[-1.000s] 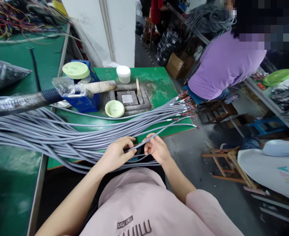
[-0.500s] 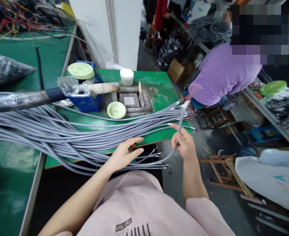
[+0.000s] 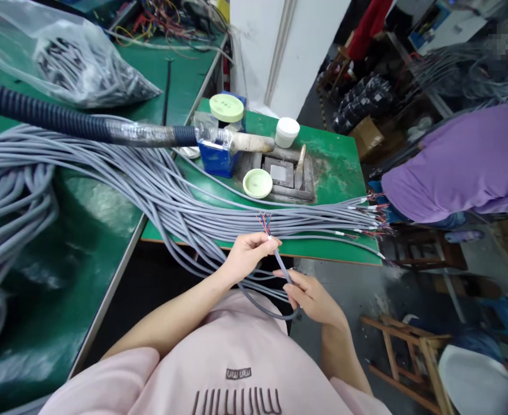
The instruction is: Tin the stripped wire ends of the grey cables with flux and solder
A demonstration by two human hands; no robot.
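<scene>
A grey cable (image 3: 283,267) is held between both hands in front of my shirt. My left hand (image 3: 249,253) pinches it near its stripped end, just below the fanned coloured wires (image 3: 265,223). Lower down, my right hand (image 3: 312,294) grips the same cable, which loops below between the hands. Behind them a thick bundle of grey cables (image 3: 211,210) runs across the green bench, its wire ends (image 3: 379,222) at the right edge. Several more cables hang over the bench's front edge under my hands.
Beyond the bundle stand a solder pot (image 3: 279,173) in a frame, a pale green dish (image 3: 257,183), a white tub (image 3: 287,132) and a blue box (image 3: 219,158) under a duct hose (image 3: 150,134). A person in purple (image 3: 461,167) sits at right; a wooden stool (image 3: 409,357) stands nearer.
My right hand has come down and inward with the cable. My left hand, free before, now pinches the cable's end. The view has swung to the left.
</scene>
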